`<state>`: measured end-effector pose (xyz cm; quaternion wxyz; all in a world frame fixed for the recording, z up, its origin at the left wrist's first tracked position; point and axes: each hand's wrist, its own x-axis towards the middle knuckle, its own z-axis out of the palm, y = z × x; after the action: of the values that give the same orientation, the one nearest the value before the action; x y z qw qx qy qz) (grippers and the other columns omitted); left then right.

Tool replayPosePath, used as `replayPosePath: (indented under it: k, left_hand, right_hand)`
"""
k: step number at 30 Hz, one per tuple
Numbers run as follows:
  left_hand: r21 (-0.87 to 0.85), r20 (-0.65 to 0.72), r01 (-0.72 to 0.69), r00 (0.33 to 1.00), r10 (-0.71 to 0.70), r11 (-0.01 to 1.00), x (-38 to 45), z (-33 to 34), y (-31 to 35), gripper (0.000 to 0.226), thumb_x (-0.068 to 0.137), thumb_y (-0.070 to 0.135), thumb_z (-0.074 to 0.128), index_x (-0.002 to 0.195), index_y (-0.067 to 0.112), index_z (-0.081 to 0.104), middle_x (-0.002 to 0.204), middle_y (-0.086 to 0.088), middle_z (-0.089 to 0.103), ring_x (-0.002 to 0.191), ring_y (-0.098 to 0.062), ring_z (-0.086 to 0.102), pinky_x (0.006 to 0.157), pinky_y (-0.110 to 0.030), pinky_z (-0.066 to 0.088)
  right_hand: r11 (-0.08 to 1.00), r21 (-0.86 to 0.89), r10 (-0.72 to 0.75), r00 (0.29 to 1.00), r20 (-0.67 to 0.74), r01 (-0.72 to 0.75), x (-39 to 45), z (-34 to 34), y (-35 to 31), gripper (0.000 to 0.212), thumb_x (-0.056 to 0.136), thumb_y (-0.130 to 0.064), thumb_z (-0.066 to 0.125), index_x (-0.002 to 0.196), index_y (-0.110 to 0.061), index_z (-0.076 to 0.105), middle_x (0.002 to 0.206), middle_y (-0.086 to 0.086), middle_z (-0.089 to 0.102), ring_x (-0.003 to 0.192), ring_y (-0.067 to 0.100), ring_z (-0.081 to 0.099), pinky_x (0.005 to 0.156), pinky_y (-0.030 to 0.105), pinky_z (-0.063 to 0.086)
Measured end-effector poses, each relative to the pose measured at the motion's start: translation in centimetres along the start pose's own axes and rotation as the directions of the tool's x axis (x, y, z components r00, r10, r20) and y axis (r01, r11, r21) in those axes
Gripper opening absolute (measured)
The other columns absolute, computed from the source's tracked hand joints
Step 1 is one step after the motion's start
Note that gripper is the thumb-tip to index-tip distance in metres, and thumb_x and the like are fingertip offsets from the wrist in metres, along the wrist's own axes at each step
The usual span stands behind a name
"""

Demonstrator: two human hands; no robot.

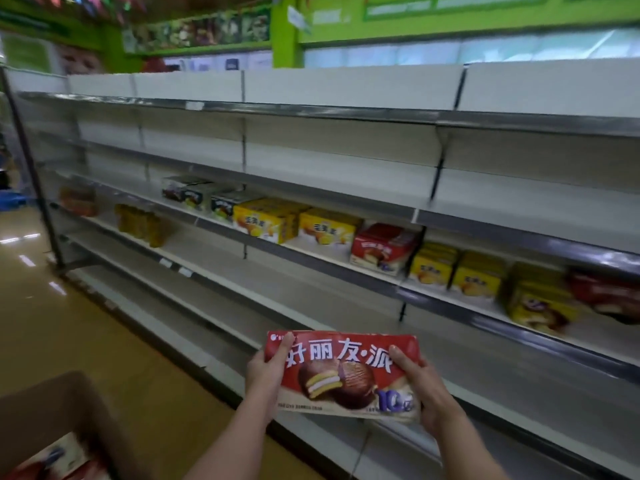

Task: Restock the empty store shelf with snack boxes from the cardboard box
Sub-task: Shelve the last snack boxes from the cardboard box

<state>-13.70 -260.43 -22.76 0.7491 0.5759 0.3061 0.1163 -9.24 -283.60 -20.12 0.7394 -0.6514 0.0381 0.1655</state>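
Note:
A red snack box [346, 372] with chocolate pies printed on it is held up in front of the lower shelves. My left hand [266, 367] grips its left edge, thumb on the front. My right hand [424, 386] grips its right edge the same way. The brown cardboard box [62, 403] stands at the bottom left, with red packs showing inside. On the middle shelf [346, 265] sit yellow boxes [325, 226], a red box [381, 247] and more yellow boxes [457, 271] to the right.
The grey shelving runs from far left to near right; its top shelves [311, 112] and bottom shelves [207, 306] hold nothing here. Dark boxes [187, 192] and jars [142, 223] sit further left. An orange-brown floor aisle [52, 323] lies on the left.

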Motion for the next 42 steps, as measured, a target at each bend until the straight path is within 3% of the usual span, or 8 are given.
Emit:
replayPosePath:
  k: [3,6,11,18,21,28,34,42]
  left_hand:
    - [0.052,0.110,-0.021,0.994,0.015,0.998,-1.5,5.1,-0.4,0.035,0.078,0.048,0.070,0.093,0.017,0.061,0.085,-0.008,0.072,0.076,-0.028,0.070,0.070,-0.040,0.057]
    - [0.055,0.207,-0.059,0.977,0.047,0.997,-3.4,10.3,-1.1,0.023,0.083,0.037,0.069,0.094,0.018,0.061,0.087,-0.007,0.071,0.079,-0.026,0.069,0.066,-0.033,0.054]
    - [0.080,0.395,-0.090,0.917,0.052,0.993,-7.3,19.3,-3.5,0.024,0.088,0.033,0.065,0.103,0.015,0.061,0.094,-0.008,0.072,0.084,-0.025,0.069,0.066,-0.032,0.054]
    - [0.125,0.565,-0.123,0.825,0.031,0.985,-13.0,29.4,-6.9,0.028,0.089,0.033,0.064,0.110,0.016,0.059,0.096,-0.006,0.073,0.088,-0.023,0.070,0.078,-0.039,0.056]
    - [0.144,0.582,-0.132,0.813,0.023,0.981,-14.9,32.8,-8.2,0.034,0.087,0.028,0.068,0.116,0.016,0.054,0.102,-0.005,0.070,0.094,-0.023,0.067,0.087,-0.043,0.054]
    - [0.176,0.566,-0.142,0.824,0.018,0.974,-17.2,39.0,-9.4,0.046,0.083,0.011,0.071,0.119,0.021,0.045,0.111,-0.004,0.061,0.107,-0.024,0.057,0.091,-0.041,0.046]
    - [0.195,0.578,-0.144,0.816,0.005,0.970,-17.0,44.0,-9.0,0.044,0.086,0.010,0.066,0.123,0.022,0.045,0.111,-0.004,0.059,0.107,-0.024,0.053,0.098,-0.046,0.041]
    - [0.236,0.632,-0.198,0.775,0.004,0.951,-15.0,50.9,-8.1,0.041,0.086,0.010,0.065,0.124,0.018,0.052,0.115,-0.003,0.062,0.112,-0.025,0.056,0.100,-0.044,0.042]
  right_hand:
    - [0.998,-0.014,-0.068,0.992,-0.109,0.066,-1.6,-4.7,-0.7,0.034,0.080,-0.023,0.069,0.101,-0.001,0.054,0.088,0.023,0.071,0.077,0.037,0.069,0.077,0.046,0.058]
    - [0.992,-0.008,-0.124,0.956,-0.266,0.127,-2.6,-10.2,-1.0,0.047,0.081,-0.027,0.070,0.112,-0.009,0.040,0.099,0.020,0.064,0.092,0.038,0.065,0.090,0.055,0.050]
    - [0.977,0.051,-0.170,0.898,-0.406,0.208,-5.9,-19.4,-1.5,0.051,0.084,-0.023,0.067,0.125,-0.012,0.039,0.108,0.017,0.061,0.094,0.029,0.062,0.076,0.038,0.049]
    - [0.962,0.005,-0.231,0.819,-0.526,0.274,-9.6,-30.4,-2.7,0.058,0.082,-0.026,0.069,0.131,-0.007,0.045,0.112,0.016,0.064,0.097,0.027,0.061,0.082,0.040,0.047]
    - [0.952,0.013,-0.241,0.778,-0.581,0.306,-10.3,-34.0,-2.7,0.048,0.085,-0.024,0.067,0.126,-0.007,0.049,0.111,0.016,0.064,0.097,0.027,0.061,0.072,0.032,0.046]
    - [0.957,-0.063,-0.242,0.654,-0.717,0.285,-10.1,-39.4,-3.7,0.052,0.080,-0.023,0.075,0.112,-0.013,0.035,0.111,0.010,0.053,0.102,0.026,0.055,0.086,0.040,0.046]
    - [0.954,-0.120,-0.271,0.621,-0.735,0.275,-8.8,-42.8,-5.8,0.049,0.082,-0.015,0.072,0.122,-0.008,0.044,0.113,0.010,0.056,0.104,0.028,0.057,0.076,0.037,0.048]
    - [0.967,-0.220,-0.254,0.573,-0.779,0.129,-4.3,-48.0,-9.0,0.046,0.076,-0.036,0.076,0.116,-0.021,0.059,0.115,0.011,0.064,0.103,0.032,0.062,0.093,0.053,0.050]
